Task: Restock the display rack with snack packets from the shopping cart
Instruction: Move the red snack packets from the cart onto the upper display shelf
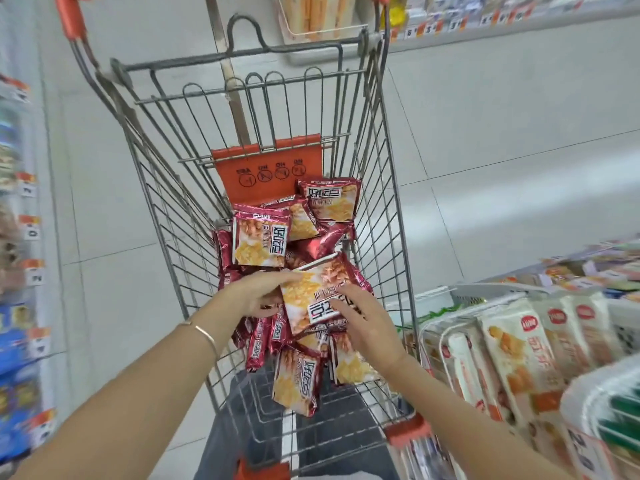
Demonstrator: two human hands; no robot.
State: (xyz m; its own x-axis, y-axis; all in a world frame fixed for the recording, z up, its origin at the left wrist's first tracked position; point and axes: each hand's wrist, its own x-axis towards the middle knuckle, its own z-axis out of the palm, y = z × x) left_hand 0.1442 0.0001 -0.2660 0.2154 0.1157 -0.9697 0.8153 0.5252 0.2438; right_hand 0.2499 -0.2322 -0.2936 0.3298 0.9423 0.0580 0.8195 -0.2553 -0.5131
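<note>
In a shop aisle's shopping cart (376,188), the left hand (258,294) pinches a snack packet (313,287) while the right hand (362,322) rests near-straight fingers on it.

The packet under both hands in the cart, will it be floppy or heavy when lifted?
The packet is probably light and puffy: it sits tilted atop other packets in the cart. Its glossy foil looks slippery, so it may slide.

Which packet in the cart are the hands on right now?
The tilted packet lying on top of the others in the cart. The left hand grips its left edge and the right hand rests on its lower right corner.
</note>
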